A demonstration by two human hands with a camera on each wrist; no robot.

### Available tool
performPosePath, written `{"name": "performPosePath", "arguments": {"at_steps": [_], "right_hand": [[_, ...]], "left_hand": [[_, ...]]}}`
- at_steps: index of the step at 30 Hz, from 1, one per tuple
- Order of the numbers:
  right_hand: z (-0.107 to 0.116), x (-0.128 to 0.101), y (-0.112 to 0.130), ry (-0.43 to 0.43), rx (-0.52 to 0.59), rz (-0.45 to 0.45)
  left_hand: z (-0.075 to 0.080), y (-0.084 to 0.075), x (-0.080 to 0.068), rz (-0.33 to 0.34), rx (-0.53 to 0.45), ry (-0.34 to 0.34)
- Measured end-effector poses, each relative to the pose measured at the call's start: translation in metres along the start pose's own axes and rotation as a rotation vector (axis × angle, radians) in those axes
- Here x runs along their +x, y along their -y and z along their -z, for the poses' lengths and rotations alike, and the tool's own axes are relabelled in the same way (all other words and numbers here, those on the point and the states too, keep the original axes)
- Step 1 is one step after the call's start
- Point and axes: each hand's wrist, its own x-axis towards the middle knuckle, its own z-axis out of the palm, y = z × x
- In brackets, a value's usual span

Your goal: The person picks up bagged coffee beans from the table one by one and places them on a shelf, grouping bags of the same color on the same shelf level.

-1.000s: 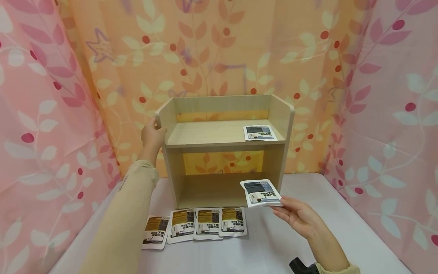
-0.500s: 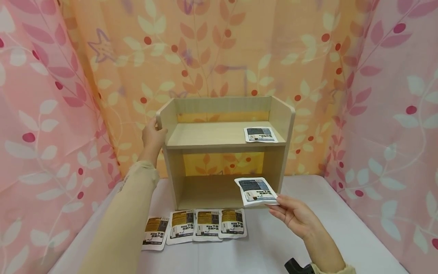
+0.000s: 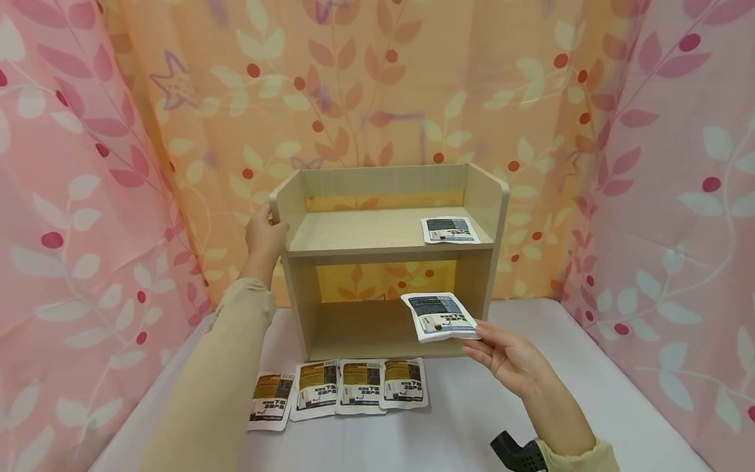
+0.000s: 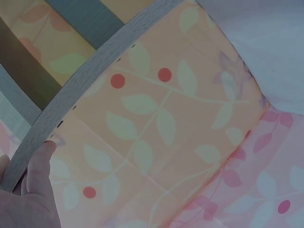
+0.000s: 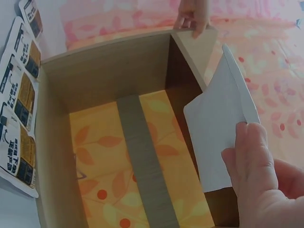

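Observation:
My right hand (image 3: 516, 360) pinches a white flat packet with a blue label (image 3: 439, 316) by its right corner. The packet is in the air before the lower opening of a small wooden shelf unit (image 3: 360, 229). Its plain white back (image 5: 209, 137) shows in the right wrist view. At the left, my left hand (image 3: 265, 239) grips the edge of the unit's side panel; the left wrist view shows fingers (image 4: 42, 161) around that panel (image 4: 76, 85). A similar blue-labelled packet (image 3: 450, 230) lies on the right of the upper shelf.
Several white packets with brown labels (image 3: 361, 388) lie in a row on the white-covered table (image 3: 472, 432), in front of the unit. Patterned orange cloth (image 3: 366, 78) hangs behind, with pink cloth (image 3: 678, 196) on both sides.
The right hand has carried its packet a little left and then slightly up, closer to the lower opening. The left hand keeps its grip on the side panel.

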Motion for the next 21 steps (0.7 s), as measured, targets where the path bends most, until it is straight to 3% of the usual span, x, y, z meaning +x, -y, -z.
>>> {"name": "performPosePath", "arguments": {"at_steps": [8, 21], "right_hand": [[-0.008, -0.004, 0.007, -0.007, -0.018, 0.008], [-0.025, 0.004, 0.025, -0.051, -0.021, 0.054]], "left_hand": [[-0.004, 0.006, -0.002, 0.006, 0.003, 0.001], [-0.003, -0.001, 0.003, 0.006, 0.005, -0.009]]}}
